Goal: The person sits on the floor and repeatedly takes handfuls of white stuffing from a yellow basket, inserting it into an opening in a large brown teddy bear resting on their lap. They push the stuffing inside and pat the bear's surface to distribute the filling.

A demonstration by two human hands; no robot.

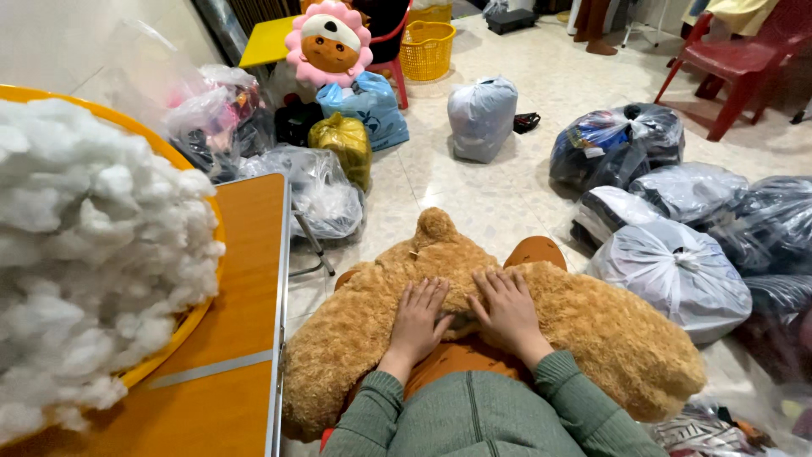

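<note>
1. The floor point(507, 195) fills most of the room and is crowded with tied plastic sacks point(677, 271) of goods from twelve round to four o'clock.
2. At nine o'clock a yellow basin point(190, 317) heaped with white stuffing point(85, 254) sits on an orange table point(245, 279).
3. The tan plush bear point(592, 330) lies across the seated person's lap at centre, its round ear pointing to twelve. Most of the body looks plump, though it dips where the hands press, so by my reckoning the filling is well along but the gap between the hands has yet to be closed.
4. The fur is shaggy, golden-brown and unmarked.
5. A sunflower-faced plush toy point(328, 38) stands at eleven o'clock.
6. The left hand point(419, 317) lies flat, fingers spread narrow, on the bear's middle.
7. The right hand point(507, 309) rests just beside it at one o'clock, fingers likewise pressed down; neither grips anything.
</note>
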